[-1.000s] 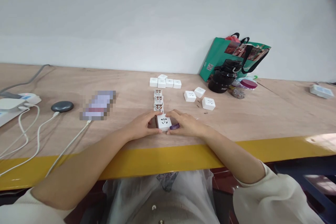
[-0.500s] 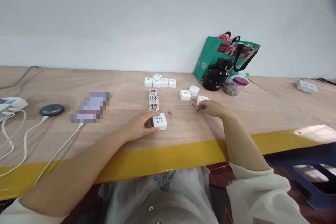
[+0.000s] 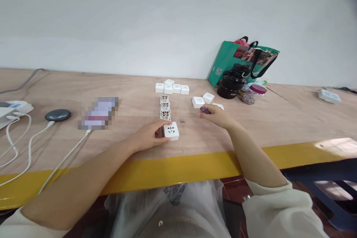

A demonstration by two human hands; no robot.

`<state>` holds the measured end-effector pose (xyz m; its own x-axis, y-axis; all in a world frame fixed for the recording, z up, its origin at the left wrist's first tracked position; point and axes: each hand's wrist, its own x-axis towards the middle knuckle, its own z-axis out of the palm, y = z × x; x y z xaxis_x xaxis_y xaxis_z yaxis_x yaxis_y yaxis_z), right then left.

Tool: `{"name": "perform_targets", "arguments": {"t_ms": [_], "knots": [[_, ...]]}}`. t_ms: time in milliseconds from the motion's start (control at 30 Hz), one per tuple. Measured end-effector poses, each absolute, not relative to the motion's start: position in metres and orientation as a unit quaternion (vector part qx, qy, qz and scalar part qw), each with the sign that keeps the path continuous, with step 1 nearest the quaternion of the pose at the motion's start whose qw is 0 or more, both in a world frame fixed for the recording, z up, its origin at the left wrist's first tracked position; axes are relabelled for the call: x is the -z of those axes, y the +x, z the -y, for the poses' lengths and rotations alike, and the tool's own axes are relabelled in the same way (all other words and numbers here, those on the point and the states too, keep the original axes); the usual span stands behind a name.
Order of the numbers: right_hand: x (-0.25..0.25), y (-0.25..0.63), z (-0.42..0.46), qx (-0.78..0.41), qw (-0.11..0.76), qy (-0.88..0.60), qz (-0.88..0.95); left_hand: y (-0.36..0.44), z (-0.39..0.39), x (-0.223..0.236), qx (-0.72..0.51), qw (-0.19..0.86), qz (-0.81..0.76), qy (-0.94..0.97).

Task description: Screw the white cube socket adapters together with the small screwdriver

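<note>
My left hand [image 3: 150, 136] is closed on the left side of a white wall socket [image 3: 171, 131], which lies face up on the table near its front edge. Beyond that socket stands a column of three open socket inserts [image 3: 165, 106] with copper-coloured parts. A small purple object [image 3: 205, 110] is pinched in the fingers of my right hand [image 3: 216, 115]; its exact kind is too small to tell. Close by sit two white sockets [image 3: 198, 102], and a third one [image 3: 219, 106] is partly hidden behind that hand. A tiny flat piece [image 3: 182, 121] lies between my hands.
Several finished-looking white sockets [image 3: 168, 89] are grouped farther back. A black flask [image 3: 232, 83], a green bag [image 3: 220, 61] and a lidded jar [image 3: 251, 95] stand at the back right. To the left are a phone [image 3: 100, 113], a dark round device [image 3: 58, 115] and white cables [image 3: 29, 148].
My right hand has moved left, away from the rightmost socket, with the purple object in its fingers. My left hand stays on its socket. The whole view has shifted slightly.
</note>
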<state>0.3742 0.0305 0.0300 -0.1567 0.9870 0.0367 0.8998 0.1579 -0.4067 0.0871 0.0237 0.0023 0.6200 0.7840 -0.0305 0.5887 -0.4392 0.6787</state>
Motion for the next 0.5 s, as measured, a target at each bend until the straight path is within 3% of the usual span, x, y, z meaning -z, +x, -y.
{"name": "perform_targets", "arguments": {"t_ms": [67, 200, 500], "knots": [[-0.031, 0.346, -0.024, -0.294, 0.271, -0.53, 0.748, 0.089, -0.021, -0.004, -0.14, 0.343, -0.415, 0.831], [-0.027, 0.306, -0.012, -0.46, 0.3, -0.42, 0.723, 0.091, -0.018, -0.006, -0.136, 0.342, -0.415, 0.832], [-0.021, 0.3, -0.009, -0.457, 0.267, -0.416, 0.739, 0.09, -0.019, -0.004, -0.139, 0.336, -0.402, 0.84]]}}
